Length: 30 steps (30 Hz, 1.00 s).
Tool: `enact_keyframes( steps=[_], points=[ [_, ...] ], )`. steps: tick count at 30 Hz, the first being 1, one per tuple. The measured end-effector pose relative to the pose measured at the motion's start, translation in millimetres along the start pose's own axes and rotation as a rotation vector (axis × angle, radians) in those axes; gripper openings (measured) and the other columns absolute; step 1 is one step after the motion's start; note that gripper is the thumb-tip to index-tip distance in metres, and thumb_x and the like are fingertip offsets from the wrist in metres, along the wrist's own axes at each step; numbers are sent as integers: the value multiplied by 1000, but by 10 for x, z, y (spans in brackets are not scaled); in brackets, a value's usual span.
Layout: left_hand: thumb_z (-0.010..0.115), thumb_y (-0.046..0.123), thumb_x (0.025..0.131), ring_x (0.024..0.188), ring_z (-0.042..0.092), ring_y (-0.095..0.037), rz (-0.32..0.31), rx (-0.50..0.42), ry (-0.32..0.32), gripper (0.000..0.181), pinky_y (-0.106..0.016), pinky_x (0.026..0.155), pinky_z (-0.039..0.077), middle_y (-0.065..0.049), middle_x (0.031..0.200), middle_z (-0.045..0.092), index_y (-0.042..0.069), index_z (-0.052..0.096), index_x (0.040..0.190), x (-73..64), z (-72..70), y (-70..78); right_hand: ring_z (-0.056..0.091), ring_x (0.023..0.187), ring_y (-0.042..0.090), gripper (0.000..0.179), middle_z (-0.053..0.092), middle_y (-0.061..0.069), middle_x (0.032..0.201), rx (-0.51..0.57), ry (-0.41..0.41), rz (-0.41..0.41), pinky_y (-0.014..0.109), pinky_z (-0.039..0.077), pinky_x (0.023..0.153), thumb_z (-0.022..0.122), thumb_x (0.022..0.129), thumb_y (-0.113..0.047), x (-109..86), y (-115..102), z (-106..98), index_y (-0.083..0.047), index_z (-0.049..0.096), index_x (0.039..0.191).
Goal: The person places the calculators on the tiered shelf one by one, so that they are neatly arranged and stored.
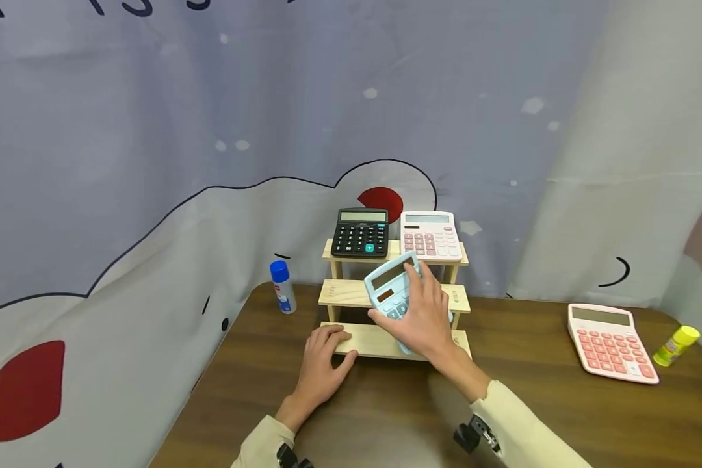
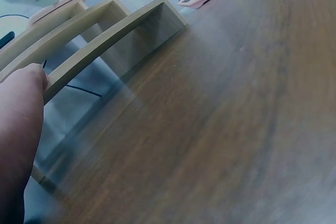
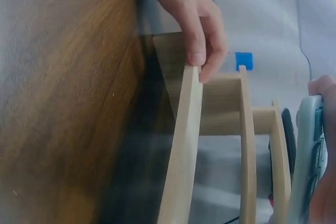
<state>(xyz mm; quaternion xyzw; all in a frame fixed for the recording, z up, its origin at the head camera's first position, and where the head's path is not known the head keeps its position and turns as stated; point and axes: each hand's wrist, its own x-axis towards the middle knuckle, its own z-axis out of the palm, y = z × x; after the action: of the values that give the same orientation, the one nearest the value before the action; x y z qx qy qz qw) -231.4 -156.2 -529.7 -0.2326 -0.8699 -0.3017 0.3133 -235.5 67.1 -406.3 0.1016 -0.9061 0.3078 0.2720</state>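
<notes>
My right hand (image 1: 424, 318) grips a light blue calculator (image 1: 393, 296) from its front, thumb at the lower left and fingers along the upper right. The calculator is tilted in front of a three-step wooden display stand (image 1: 345, 292). At the left end of the stand's lowest board, my left hand (image 1: 320, 364) holds the edge, fingers over the top and thumb at the front, as the right wrist view shows. A black calculator (image 1: 361, 233) and a white calculator with pink keys (image 1: 429, 235) lean side by side on the top step.
A glue bottle with a blue cap (image 1: 283, 286) stands left of the stand. To the right on the brown table (image 1: 526, 364) lie a pink calculator (image 1: 612, 342) and a yellow glue stick (image 1: 675, 346). A printed curtain (image 1: 257, 97) hangs right behind the table.
</notes>
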Motion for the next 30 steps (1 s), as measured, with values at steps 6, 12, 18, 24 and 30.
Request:
enact_keyframes(
  steps=[6, 12, 18, 24, 30],
  points=[
    [73, 34, 90, 121, 51, -24, -42, -15, -34, 29, -49, 104, 39, -3, 126, 60, 18, 68, 114, -12, -41, -2, 35, 138, 41, 108, 25, 17, 159, -54, -102, 21, 58, 32, 105, 73, 69, -71, 75, -141, 104, -18, 31, 154],
    [72, 33, 90, 121, 50, -24, -37, -24, -25, 28, -49, 103, 38, -3, 126, 60, 19, 68, 115, 1, -23, 9, 36, 136, 46, 105, 24, 23, 157, -106, -191, 71, 64, 35, 101, 67, 75, -73, 137, -268, 174, -15, 29, 154],
    [74, 31, 89, 119, 52, -24, -20, -27, -14, 27, -48, 102, 39, -3, 124, 60, 18, 68, 112, -10, -3, 28, 39, 130, 53, 103, 25, 31, 154, -183, -271, 89, 67, 38, 97, 62, 80, -73, 131, -367, 241, -11, 28, 155],
    [75, 31, 88, 118, 51, -23, -13, -20, -8, 27, -47, 101, 39, -3, 124, 60, 17, 68, 111, -21, 15, 26, 43, 127, 53, 101, 26, 32, 152, -252, -299, 91, 66, 41, 95, 57, 82, -75, 136, -412, 303, -10, 30, 154],
    [75, 31, 87, 118, 52, -25, -7, -6, 3, 27, -49, 100, 40, -4, 123, 61, 16, 69, 109, -13, -8, 7, 45, 124, 54, 97, 28, 35, 149, -321, -337, 96, 67, 41, 95, 58, 82, -74, 151, -490, 339, -10, 34, 151]
  ],
)
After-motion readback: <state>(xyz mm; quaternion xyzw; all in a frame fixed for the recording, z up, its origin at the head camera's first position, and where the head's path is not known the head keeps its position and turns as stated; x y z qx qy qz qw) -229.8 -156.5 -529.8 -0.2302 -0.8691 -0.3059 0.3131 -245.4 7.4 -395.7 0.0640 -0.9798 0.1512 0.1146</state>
